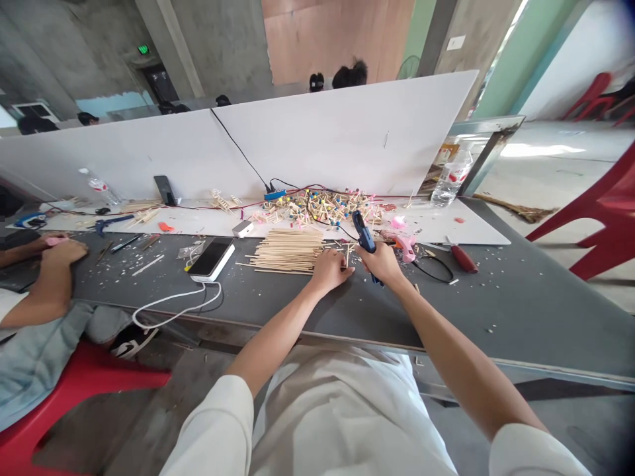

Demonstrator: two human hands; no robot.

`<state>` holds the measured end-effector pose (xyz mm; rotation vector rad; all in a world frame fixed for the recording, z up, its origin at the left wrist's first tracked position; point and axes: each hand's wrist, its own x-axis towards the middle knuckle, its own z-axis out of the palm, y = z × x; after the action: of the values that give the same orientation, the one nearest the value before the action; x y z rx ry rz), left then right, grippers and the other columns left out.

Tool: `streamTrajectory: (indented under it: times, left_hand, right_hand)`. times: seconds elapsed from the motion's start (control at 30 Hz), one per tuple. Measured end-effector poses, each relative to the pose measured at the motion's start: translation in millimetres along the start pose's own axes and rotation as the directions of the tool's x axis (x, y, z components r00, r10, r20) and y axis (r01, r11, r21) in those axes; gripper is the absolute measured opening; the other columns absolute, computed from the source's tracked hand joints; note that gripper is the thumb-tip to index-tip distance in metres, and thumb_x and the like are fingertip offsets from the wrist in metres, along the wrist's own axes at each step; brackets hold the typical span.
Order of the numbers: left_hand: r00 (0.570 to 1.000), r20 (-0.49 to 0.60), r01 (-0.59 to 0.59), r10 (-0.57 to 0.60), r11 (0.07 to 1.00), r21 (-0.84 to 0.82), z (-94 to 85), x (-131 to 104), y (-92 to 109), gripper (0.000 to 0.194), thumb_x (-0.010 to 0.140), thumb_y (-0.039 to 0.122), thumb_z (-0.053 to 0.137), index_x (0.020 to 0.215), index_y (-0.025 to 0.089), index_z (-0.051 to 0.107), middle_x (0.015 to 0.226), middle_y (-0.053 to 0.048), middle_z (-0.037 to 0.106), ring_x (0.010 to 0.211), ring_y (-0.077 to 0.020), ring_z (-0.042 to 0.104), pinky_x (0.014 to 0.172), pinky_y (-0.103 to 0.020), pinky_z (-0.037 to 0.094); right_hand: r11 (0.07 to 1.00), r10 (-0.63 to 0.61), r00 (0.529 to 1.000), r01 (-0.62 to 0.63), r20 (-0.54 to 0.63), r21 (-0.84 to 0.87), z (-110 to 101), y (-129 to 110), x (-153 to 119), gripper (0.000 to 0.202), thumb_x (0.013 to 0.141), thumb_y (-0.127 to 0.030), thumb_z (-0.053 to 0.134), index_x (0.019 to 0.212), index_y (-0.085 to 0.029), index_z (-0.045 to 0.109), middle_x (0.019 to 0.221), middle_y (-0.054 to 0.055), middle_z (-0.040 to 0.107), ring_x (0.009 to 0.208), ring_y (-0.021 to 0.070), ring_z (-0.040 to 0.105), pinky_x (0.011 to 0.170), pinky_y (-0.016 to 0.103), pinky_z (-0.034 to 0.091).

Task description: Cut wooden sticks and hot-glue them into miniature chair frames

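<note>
Our right hand (384, 262) grips a blue glue gun (366, 236) upright above the grey table (520, 304). Our left hand (330, 270) rests, fingers loosely curled, against a pile of wooden sticks (288, 251); whether it pinches one, we cannot tell.

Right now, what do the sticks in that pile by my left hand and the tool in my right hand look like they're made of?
The sticks look like bare, unfinished wood or bamboo: pale tan, thin, straight and matte. The glue gun in the right hand looks like moulded plastic, dark blue with a slight sheen. The left hand rests at the pile's edge.
</note>
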<state>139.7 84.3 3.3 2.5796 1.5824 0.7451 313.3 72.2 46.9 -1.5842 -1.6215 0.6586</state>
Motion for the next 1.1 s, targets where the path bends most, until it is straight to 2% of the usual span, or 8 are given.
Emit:
streamTrajectory:
  times: [0.13,0.23,0.43,0.63,0.83,1.1]
  left_hand:
    - [0.999,0.015,0.037,-0.038,0.999,0.022,3.1,0.8,-0.8,0.012,0.089,0.025,0.065,0.081,0.017,0.07,0.089,-0.011,0.068,0.091,-0.0252,0.065,0.082,-0.034,0.049]
    - [0.997,0.043,0.061,-0.063,0.997,0.048,3.2,1.8,-3.8,0.018,0.09,0.018,0.058,0.077,0.016,0.07,0.086,-0.012,0.068,0.089,-0.0255,0.066,0.08,-0.035,0.05]
    - [0.998,0.018,0.063,-0.063,0.998,0.029,0.3,0.6,-3.5,0.022,0.091,0.032,0.065,0.079,0.015,0.072,0.086,-0.013,0.069,0.091,-0.0278,0.067,0.085,-0.038,0.052]
    - [0.992,0.081,0.088,-0.095,0.993,0.076,-8.2,0.8,-1.8,0.018,0.088,0.016,0.059,0.077,0.014,0.074,0.085,-0.013,0.072,0.088,-0.0252,0.069,0.083,-0.034,0.052]
    - [0.994,0.087,0.056,-0.061,0.997,0.061,-7.8,-0.1,-4.6,0.023,0.092,0.031,0.065,0.079,0.015,0.074,0.088,-0.013,0.072,0.09,-0.0262,0.069,0.089,-0.038,0.054]
    - [0.992,0.107,0.057,-0.067,0.994,0.093,-3.2,-2.6,-3.0,0.015,0.094,0.018,0.06,0.093,0.011,0.073,0.099,-0.017,0.072,0.105,-0.0284,0.067,0.099,-0.041,0.051]
  right_hand:
    - [1.0,0.007,1.0,-0.007,0.015,0.008,1.6,1.0,0.5,0.035,0.087,-0.045,0.059,0.062,-0.022,0.054,0.051,0.003,0.062,0.051,0.0196,0.064,0.059,0.027,0.046]
    - [1.0,0.016,1.0,-0.017,0.023,0.008,3.0,4.2,2.9,0.035,0.087,-0.045,0.059,0.062,-0.022,0.053,0.051,0.003,0.062,0.05,0.0192,0.063,0.059,0.027,0.046]
    - [1.0,0.023,0.999,-0.024,0.035,0.013,1.7,4.2,4.4,0.033,0.088,-0.046,0.059,0.067,-0.021,0.056,0.055,0.004,0.065,0.051,0.0202,0.064,0.056,0.027,0.046]
    - [0.998,0.042,0.999,-0.043,0.022,0.034,-4.2,2.6,4.7,0.031,0.088,-0.045,0.058,0.067,-0.022,0.054,0.056,0.005,0.065,0.051,0.0201,0.064,0.055,0.027,0.047]
    - [0.999,0.022,1.0,-0.022,0.001,0.045,-5.3,8.6,9.1,0.032,0.088,-0.043,0.056,0.064,-0.023,0.052,0.054,0.004,0.064,0.05,0.0191,0.062,0.054,0.027,0.045]
    - [0.999,0.012,1.0,-0.012,-0.009,0.034,-2.8,15.5,13.0,0.03,0.086,-0.045,0.058,0.067,-0.022,0.055,0.054,0.003,0.063,0.05,0.019,0.061,0.053,0.027,0.043]
